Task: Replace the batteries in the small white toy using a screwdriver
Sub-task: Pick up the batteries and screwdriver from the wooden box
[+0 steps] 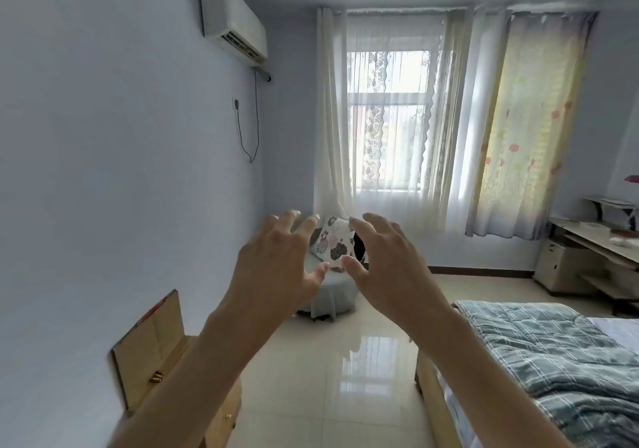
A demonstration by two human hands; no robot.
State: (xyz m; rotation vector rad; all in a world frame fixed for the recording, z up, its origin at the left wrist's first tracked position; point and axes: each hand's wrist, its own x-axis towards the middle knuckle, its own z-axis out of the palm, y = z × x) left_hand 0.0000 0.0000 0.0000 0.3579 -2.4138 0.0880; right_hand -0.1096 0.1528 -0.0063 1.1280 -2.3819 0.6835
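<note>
Both hands empty, raised mid-air, fingers spread wide, palms facing away. Left hand and right hand close together, thumbs nearly meeting, not touching. Toy, screwdriver, batteries not visible. Far behind hands: floral cushion on pale seat, curtained window. Bed with plaid quilt near right; desk far right.

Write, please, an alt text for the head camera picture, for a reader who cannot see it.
Two bare hands, the left hand and the right hand, are raised with open, spread fingers, holding nothing, in a bedroom. Behind them are a curtained window, a floral cushion, a wall air conditioner and a bed at right. No toy or screwdriver is visible.
</note>
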